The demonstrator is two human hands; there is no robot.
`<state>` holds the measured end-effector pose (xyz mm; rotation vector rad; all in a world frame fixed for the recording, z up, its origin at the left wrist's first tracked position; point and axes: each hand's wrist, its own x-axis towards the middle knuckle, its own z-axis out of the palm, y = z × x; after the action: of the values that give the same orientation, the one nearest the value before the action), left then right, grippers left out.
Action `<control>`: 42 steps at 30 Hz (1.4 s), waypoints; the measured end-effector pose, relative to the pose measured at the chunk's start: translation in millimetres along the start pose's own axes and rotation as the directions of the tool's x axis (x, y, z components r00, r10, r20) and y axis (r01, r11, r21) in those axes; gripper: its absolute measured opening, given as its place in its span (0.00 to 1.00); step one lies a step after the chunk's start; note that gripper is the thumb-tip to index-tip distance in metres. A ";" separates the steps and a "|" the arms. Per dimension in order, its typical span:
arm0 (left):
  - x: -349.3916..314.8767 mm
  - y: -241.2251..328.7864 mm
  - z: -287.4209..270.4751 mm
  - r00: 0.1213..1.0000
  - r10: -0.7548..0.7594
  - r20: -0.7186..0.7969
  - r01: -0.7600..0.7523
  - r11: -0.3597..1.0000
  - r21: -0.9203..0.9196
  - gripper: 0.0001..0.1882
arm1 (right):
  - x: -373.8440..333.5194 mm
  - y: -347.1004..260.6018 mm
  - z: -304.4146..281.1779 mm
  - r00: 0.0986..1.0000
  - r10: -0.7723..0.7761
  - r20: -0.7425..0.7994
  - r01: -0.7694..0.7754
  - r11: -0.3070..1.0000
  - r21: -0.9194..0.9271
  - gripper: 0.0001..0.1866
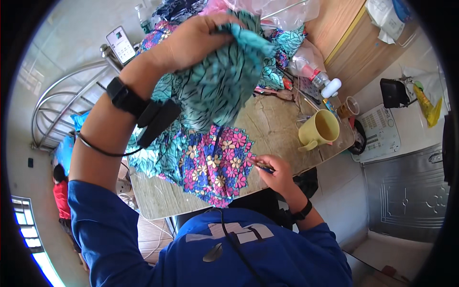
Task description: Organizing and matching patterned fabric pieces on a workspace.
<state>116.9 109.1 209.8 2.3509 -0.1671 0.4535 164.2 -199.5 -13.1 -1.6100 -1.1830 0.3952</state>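
Observation:
High over the table, my left hand is closed on a teal cloth with dark leaf-like lines. The cloth hangs down in loose folds and is partly smeared by motion. Beneath it, a floral cloth in pink, cream and blue lies spread near the table's front edge, with more teal fabric on its left. My right hand is closed around a small slim tool with a dark blue handle, too small to name surely. Its tip is beside the floral cloth's right edge.
A yellow mug stands on the worn table, right of the cloths. Behind it are a brown cup and a clear bottle. A phone is propped at the back left. A person in red stands far left.

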 end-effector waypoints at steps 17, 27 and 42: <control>-0.7 -184.1 28.1 0.353 -0.700 -0.621 0.594 0.681 -0.429 0.45 | 9.5 11.8 -1.4 0.993 0.084 0.086 -0.082 0.996 -0.027 0.16; -159.3 -72.8 121.5 0.837 -0.510 -0.200 0.381 0.805 -0.455 0.18 | 13.3 -5.3 -2.1 0.991 0.063 0.121 -0.064 0.998 0.005 0.18; -252.4 -27.1 158.0 0.933 -0.270 -0.239 0.305 0.944 0.124 0.10 | 23.1 -16.5 49.7 0.980 -0.119 0.161 0.163 0.940 -0.298 0.19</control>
<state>-67.8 18.5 -7.3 2.4069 0.3268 0.5929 129.8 -153.8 -11.6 -1.7721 -1.5194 0.2404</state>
